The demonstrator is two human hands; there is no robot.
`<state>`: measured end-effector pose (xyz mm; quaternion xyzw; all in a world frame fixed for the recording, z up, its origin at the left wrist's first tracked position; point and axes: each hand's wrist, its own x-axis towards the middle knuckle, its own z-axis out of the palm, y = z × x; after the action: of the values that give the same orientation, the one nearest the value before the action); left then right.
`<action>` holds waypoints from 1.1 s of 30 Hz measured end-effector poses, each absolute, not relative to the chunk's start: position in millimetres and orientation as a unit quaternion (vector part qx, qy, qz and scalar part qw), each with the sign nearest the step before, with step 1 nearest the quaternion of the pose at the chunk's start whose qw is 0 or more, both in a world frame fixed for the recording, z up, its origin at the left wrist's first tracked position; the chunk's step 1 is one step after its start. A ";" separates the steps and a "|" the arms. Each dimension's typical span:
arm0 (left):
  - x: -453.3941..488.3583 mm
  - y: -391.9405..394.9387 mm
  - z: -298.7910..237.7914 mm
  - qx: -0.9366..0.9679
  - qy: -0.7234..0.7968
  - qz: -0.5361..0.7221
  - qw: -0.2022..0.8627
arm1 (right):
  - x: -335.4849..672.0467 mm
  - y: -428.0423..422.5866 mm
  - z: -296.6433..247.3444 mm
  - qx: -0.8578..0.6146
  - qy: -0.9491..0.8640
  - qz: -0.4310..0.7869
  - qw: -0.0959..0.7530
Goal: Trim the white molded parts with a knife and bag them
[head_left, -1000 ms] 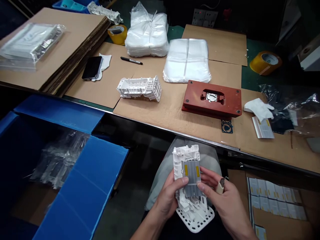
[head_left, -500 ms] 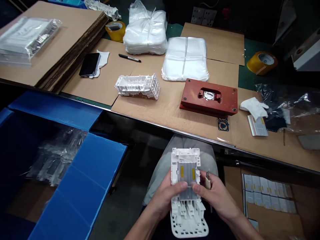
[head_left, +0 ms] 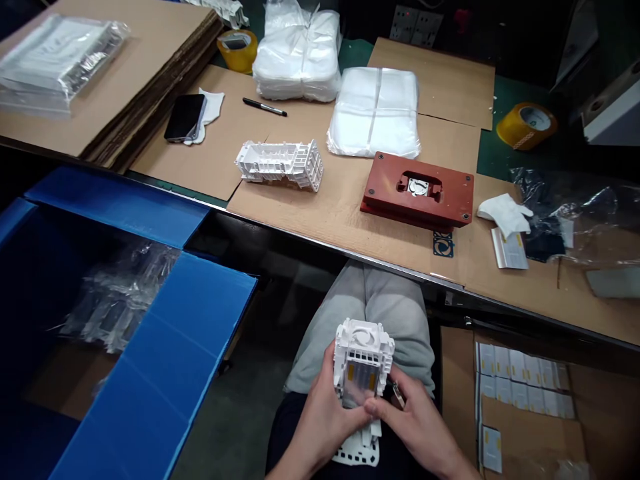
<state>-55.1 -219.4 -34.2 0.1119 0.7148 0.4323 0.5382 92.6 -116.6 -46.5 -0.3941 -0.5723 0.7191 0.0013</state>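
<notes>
Over my lap I hold a white moulded plastic part [head_left: 361,353] upright with both hands. A grey strip with two yellow tabs [head_left: 359,380] lies on its face. My left hand [head_left: 325,413] wraps the part's left side, thumb pressed on the strip. My right hand [head_left: 415,423] grips the right side, thumb also on the strip, with a small tool sticking out between its fingers. A second white plastic part [head_left: 280,164] lies on the cardboard-covered bench.
A red fixture block [head_left: 419,193] sits on the bench [head_left: 320,213], with bagged white stacks [head_left: 374,112], a pen [head_left: 264,107], a phone [head_left: 184,117] and tape rolls [head_left: 526,124]. An open blue crate [head_left: 150,333] holding clear bags stands left. A cardboard box of small cards [head_left: 520,373] sits right.
I have drawn the plastic part lower and closer to my body and tilted its top end toward me. Both thumbs have closed together over the strip.
</notes>
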 end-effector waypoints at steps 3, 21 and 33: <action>-57.7 -216.8 -38.8 0.142 0.697 0.442 0.546 | 92.1 -117.7 -50.0 -0.389 -0.601 0.698 0.018; -61.9 -201.3 -26.5 0.076 0.699 0.492 0.513 | 78.6 -108.9 -51.9 -0.451 -0.586 0.670 0.071; -91.0 -168.8 -30.9 0.007 0.630 0.555 0.543 | 85.1 117.3 -55.1 -0.379 -0.835 0.305 0.257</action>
<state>-91.0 -168.8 -30.9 0.0069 0.6297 0.5553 0.5432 85.1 117.3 -55.1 -0.3794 -0.8350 0.3045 0.2569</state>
